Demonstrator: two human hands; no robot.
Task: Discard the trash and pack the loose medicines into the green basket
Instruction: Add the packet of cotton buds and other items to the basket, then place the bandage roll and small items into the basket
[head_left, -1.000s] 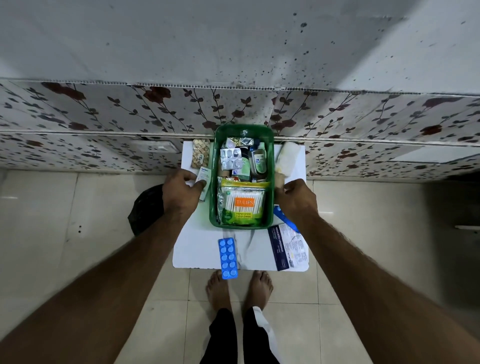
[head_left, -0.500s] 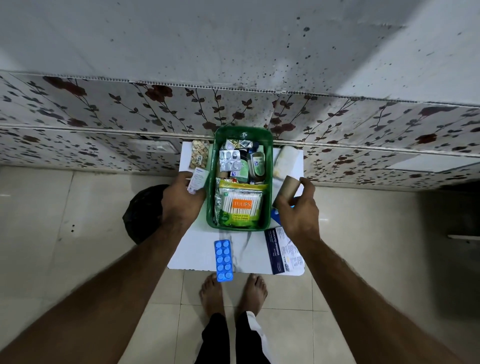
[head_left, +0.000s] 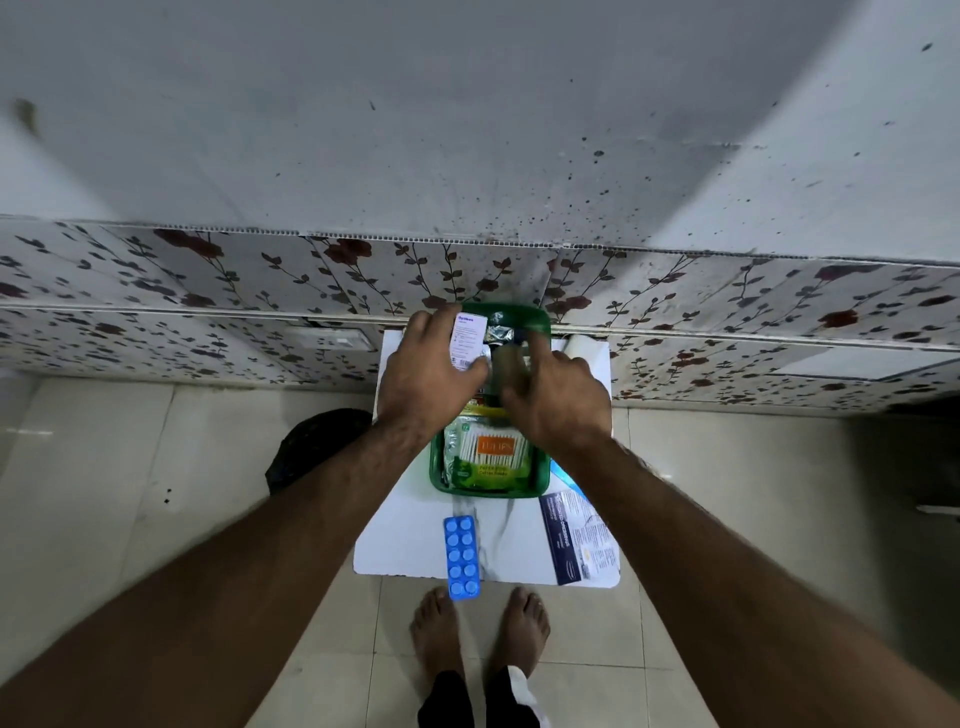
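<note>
The table (head_left: 400, 540) stands against the wall, with the basket (head_left: 540, 470) on its far half. Both forearms reach over the basket's far end.

The left hand (head_left: 426, 371) is closed around a small white box (head_left: 467, 338), thumb on its near edge and fingers on the far side, holding it above the far-left part of the basket. The right hand (head_left: 558, 400) is over the basket's middle and is blurred. Its fingers are curled, but whether it holds anything cannot be told.

Step in hand, as judged: placing the box into the basket.

1. Lower the box onto a gap among the foil strips at the far end, not on top of the swab pack (head_left: 491, 454), which fills the near end.
2. Lay the box flat or on its long edge, so later items still fit.
3. Use the right hand to press the contents aside before releasing the box.
4. Release only once the box sits below the rim.

Still outside the basket: the leaflet (head_left: 576, 535) at the table's near-right corner and the blue strip (head_left: 461, 558), which overhangs the near edge and could slip off if nudged. A dark bag (head_left: 311, 441) sits on the floor to the left, probably for trash.
</note>
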